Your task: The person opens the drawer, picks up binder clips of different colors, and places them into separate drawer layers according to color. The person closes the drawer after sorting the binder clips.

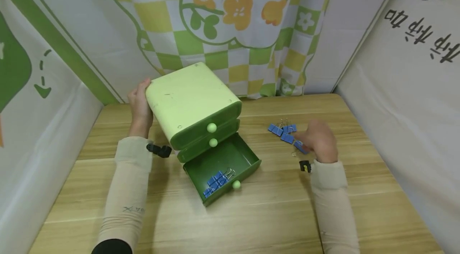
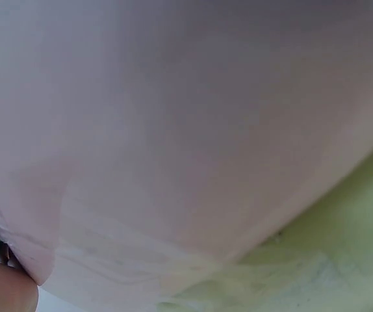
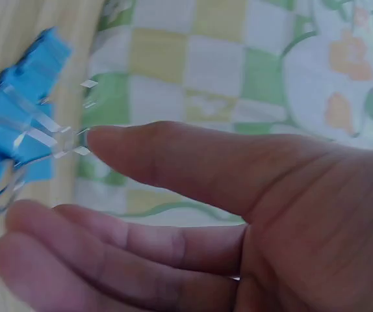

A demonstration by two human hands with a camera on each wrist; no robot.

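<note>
A small light-green cabinet (image 1: 194,94) with dark-green drawers stands at an angle on the table. My left hand (image 1: 141,104) rests against its left rear side, with part of the fingers out of sight. The bottom drawer (image 1: 248,148) is pulled out, with several blue binder clips (image 1: 217,181) inside near its front. On the table to the right lies a loose group of blue binder clips (image 1: 287,137). My right hand (image 1: 319,140) is right at them. In the right wrist view the thumb (image 3: 173,153) and fingers are apart, thumb tip by a clip's wire handles (image 3: 43,133).
Two upper drawers with round knobs (image 1: 211,127) are closed above the pulled-out one. A patterned curtain (image 1: 230,62) hangs behind the wood-grain table (image 1: 280,214). White printed panels (image 1: 402,86) stand on both sides.
</note>
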